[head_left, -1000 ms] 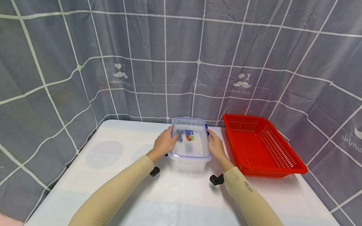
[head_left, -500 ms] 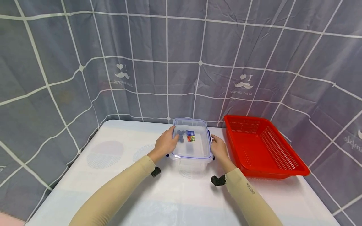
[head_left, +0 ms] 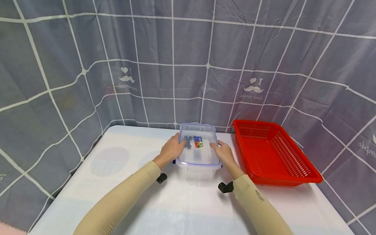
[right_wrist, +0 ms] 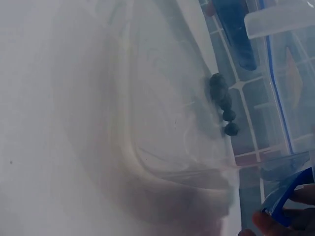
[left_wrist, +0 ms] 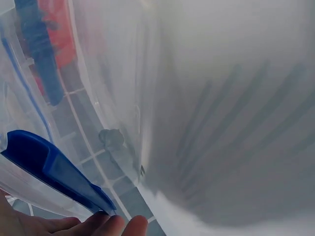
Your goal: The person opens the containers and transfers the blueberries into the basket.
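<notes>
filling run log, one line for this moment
left hand: grips lidded plastic container; right hand: likewise; dark ball cluster: inside; red perforated basket: right of container

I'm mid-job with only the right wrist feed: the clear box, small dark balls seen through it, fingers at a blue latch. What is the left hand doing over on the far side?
Observer: In the head view, the left hand grips the left side of the box, its thumb lying over the edge of the lid.

Operator: Good. Is anything standing to the right of the box, outside my picture?

Observer: Yes, a red basket with slotted sides stands on the table, to the right of the box.
</notes>
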Action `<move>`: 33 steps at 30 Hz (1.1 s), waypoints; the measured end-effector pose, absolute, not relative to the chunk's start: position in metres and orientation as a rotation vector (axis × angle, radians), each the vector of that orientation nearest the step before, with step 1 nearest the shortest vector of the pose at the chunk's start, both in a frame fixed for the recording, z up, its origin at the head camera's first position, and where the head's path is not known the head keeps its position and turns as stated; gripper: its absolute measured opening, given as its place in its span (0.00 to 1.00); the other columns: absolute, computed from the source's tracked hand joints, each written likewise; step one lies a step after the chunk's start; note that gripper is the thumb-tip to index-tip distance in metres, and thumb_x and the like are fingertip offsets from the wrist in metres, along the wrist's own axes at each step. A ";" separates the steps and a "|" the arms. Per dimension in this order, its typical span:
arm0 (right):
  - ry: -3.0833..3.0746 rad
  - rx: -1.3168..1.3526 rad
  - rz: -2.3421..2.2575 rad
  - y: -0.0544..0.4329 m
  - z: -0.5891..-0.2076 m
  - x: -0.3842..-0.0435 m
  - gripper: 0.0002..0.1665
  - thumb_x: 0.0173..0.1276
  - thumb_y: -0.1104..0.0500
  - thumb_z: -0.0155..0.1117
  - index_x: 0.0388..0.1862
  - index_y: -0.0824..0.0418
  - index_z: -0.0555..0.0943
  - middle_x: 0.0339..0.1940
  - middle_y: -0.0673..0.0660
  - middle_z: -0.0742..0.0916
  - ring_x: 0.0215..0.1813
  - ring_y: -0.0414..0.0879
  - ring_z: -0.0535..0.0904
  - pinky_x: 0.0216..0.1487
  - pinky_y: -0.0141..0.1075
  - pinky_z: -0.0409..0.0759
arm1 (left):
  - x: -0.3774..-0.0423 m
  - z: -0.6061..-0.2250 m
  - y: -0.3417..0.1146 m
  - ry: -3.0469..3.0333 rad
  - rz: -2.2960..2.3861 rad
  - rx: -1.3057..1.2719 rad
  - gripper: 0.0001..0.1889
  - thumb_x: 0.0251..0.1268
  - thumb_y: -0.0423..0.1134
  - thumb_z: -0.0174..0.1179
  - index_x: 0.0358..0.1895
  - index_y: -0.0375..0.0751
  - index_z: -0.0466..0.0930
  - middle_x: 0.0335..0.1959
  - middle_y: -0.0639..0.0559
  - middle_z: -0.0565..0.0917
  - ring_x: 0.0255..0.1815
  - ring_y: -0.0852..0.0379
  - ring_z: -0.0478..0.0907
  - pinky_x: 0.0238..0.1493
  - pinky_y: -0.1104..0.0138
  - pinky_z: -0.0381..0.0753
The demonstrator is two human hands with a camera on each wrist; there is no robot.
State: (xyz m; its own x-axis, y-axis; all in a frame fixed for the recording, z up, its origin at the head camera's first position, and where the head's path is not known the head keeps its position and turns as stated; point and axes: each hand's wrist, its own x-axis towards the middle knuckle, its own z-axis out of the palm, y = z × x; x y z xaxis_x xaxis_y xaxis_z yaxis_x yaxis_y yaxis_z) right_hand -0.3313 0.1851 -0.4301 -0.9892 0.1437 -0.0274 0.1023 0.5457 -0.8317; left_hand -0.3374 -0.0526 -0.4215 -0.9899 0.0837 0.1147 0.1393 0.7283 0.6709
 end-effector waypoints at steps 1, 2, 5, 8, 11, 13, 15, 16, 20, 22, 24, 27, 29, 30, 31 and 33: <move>-2.717 -0.214 1.474 0.185 -0.431 -0.332 0.43 0.73 0.41 0.54 0.78 0.65 0.63 0.75 0.67 0.71 0.71 0.64 0.72 0.70 0.54 0.70 | -0.338 -0.422 -0.052 -2.854 -1.118 -0.179 0.34 0.75 0.56 0.45 0.77 0.41 0.60 0.68 0.39 0.75 0.70 0.39 0.71 0.69 0.45 0.68; -2.709 -0.210 1.488 0.185 -0.432 -0.333 0.42 0.74 0.42 0.54 0.78 0.66 0.63 0.75 0.67 0.71 0.71 0.64 0.72 0.69 0.54 0.70 | -0.339 -0.423 -0.052 -2.855 -1.117 -0.174 0.34 0.75 0.56 0.45 0.77 0.41 0.61 0.68 0.39 0.75 0.70 0.39 0.71 0.69 0.45 0.68; -2.674 -0.190 1.539 0.185 -0.433 -0.334 0.41 0.75 0.44 0.54 0.78 0.67 0.63 0.75 0.67 0.71 0.71 0.63 0.72 0.69 0.54 0.71 | -0.339 -0.422 -0.052 -2.847 -1.122 -0.152 0.34 0.75 0.57 0.45 0.76 0.41 0.63 0.67 0.40 0.76 0.69 0.39 0.71 0.69 0.45 0.69; -2.634 -0.185 1.573 0.184 -0.433 -0.334 0.39 0.75 0.46 0.55 0.76 0.67 0.66 0.72 0.67 0.74 0.68 0.62 0.75 0.67 0.53 0.73 | -0.339 -0.422 -0.051 -2.841 -1.138 -0.136 0.33 0.74 0.57 0.45 0.75 0.41 0.65 0.67 0.40 0.76 0.70 0.39 0.71 0.69 0.45 0.68; -2.617 -0.172 1.582 0.184 -0.434 -0.333 0.36 0.75 0.47 0.54 0.75 0.66 0.69 0.70 0.68 0.77 0.64 0.62 0.78 0.66 0.53 0.74 | -0.338 -0.423 -0.051 -2.846 -1.160 -0.120 0.34 0.74 0.58 0.44 0.75 0.41 0.65 0.69 0.41 0.75 0.71 0.39 0.69 0.71 0.46 0.66; -2.611 -0.170 1.578 0.184 -0.435 -0.334 0.35 0.75 0.47 0.54 0.74 0.66 0.70 0.70 0.67 0.76 0.63 0.61 0.77 0.66 0.54 0.74 | -0.338 -0.423 -0.050 -2.850 -1.165 -0.110 0.34 0.74 0.58 0.44 0.75 0.41 0.65 0.69 0.41 0.74 0.72 0.40 0.69 0.71 0.46 0.66; -2.607 -0.158 1.564 0.184 -0.435 -0.335 0.34 0.75 0.47 0.54 0.72 0.65 0.72 0.70 0.67 0.76 0.64 0.61 0.76 0.67 0.54 0.74 | -0.338 -0.424 -0.050 -2.847 -1.171 -0.107 0.35 0.74 0.58 0.44 0.75 0.40 0.64 0.69 0.40 0.74 0.72 0.39 0.69 0.71 0.46 0.66; -2.603 -0.153 1.550 0.185 -0.436 -0.335 0.34 0.74 0.47 0.55 0.72 0.66 0.72 0.70 0.67 0.76 0.65 0.61 0.75 0.68 0.54 0.73 | -0.339 -0.424 -0.050 -2.840 -1.179 -0.109 0.35 0.74 0.58 0.45 0.75 0.40 0.65 0.69 0.40 0.74 0.71 0.39 0.69 0.71 0.46 0.66; -2.587 -0.151 1.545 0.185 -0.436 -0.335 0.34 0.74 0.47 0.55 0.72 0.66 0.72 0.74 0.65 0.72 0.73 0.62 0.68 0.73 0.54 0.66 | -0.339 -0.425 -0.051 -2.799 -1.219 -0.143 0.34 0.74 0.57 0.46 0.74 0.38 0.67 0.67 0.38 0.76 0.70 0.39 0.71 0.71 0.46 0.66; -2.594 -0.158 1.534 0.184 -0.436 -0.334 0.37 0.74 0.47 0.55 0.74 0.67 0.70 0.77 0.65 0.69 0.78 0.62 0.62 0.76 0.54 0.60 | -0.339 -0.427 -0.052 -2.777 -1.244 -0.159 0.33 0.74 0.56 0.47 0.73 0.38 0.68 0.67 0.38 0.76 0.70 0.39 0.71 0.71 0.47 0.67; -2.601 -0.160 1.533 0.184 -0.435 -0.334 0.38 0.74 0.46 0.54 0.75 0.68 0.68 0.78 0.64 0.67 0.80 0.62 0.58 0.78 0.53 0.56 | -0.339 -0.428 -0.052 -2.758 -1.264 -0.174 0.32 0.74 0.56 0.47 0.72 0.38 0.69 0.67 0.39 0.77 0.70 0.39 0.71 0.71 0.47 0.67; -2.599 -0.158 1.518 0.184 -0.434 -0.333 0.39 0.74 0.46 0.54 0.75 0.69 0.66 0.79 0.64 0.66 0.81 0.62 0.56 0.79 0.53 0.54 | -0.339 -0.429 -0.052 -2.738 -1.288 -0.189 0.32 0.74 0.56 0.49 0.73 0.39 0.69 0.67 0.40 0.77 0.70 0.40 0.72 0.71 0.48 0.67; -2.588 -0.151 1.519 0.185 -0.434 -0.333 0.39 0.74 0.46 0.54 0.75 0.70 0.67 0.79 0.64 0.66 0.80 0.62 0.56 0.79 0.53 0.54 | -0.339 -0.429 -0.052 -2.728 -1.297 -0.201 0.32 0.73 0.55 0.50 0.73 0.39 0.69 0.67 0.41 0.78 0.69 0.40 0.73 0.70 0.48 0.68; -2.583 -0.150 1.518 0.185 -0.433 -0.332 0.39 0.74 0.46 0.55 0.75 0.70 0.67 0.79 0.63 0.66 0.80 0.61 0.56 0.79 0.53 0.54 | -0.339 -0.429 -0.052 -2.724 -1.297 -0.204 0.32 0.73 0.55 0.50 0.73 0.40 0.69 0.66 0.41 0.78 0.69 0.40 0.73 0.70 0.48 0.69; -2.578 -0.148 1.517 0.185 -0.433 -0.332 0.39 0.73 0.46 0.55 0.75 0.70 0.66 0.79 0.63 0.66 0.80 0.61 0.56 0.79 0.53 0.54 | -0.339 -0.429 -0.052 -2.722 -1.297 -0.207 0.32 0.73 0.56 0.50 0.73 0.40 0.69 0.66 0.41 0.79 0.68 0.40 0.74 0.69 0.48 0.69; -2.570 -0.138 1.512 0.185 -0.433 -0.332 0.39 0.73 0.47 0.55 0.74 0.70 0.67 0.79 0.63 0.66 0.80 0.61 0.56 0.79 0.52 0.54 | -0.339 -0.429 -0.052 -2.719 -1.289 -0.211 0.32 0.73 0.56 0.51 0.72 0.40 0.69 0.64 0.40 0.80 0.67 0.40 0.75 0.68 0.48 0.71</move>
State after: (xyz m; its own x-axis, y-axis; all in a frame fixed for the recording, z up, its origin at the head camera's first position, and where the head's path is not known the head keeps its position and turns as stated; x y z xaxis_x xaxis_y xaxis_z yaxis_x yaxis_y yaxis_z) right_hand -0.3318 0.1855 -0.4327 -0.9834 0.1582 0.0884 -0.0004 0.4859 -0.8740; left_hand -0.3391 -0.0518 -0.4291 -0.9825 0.0724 0.1716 0.1787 0.6264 0.7588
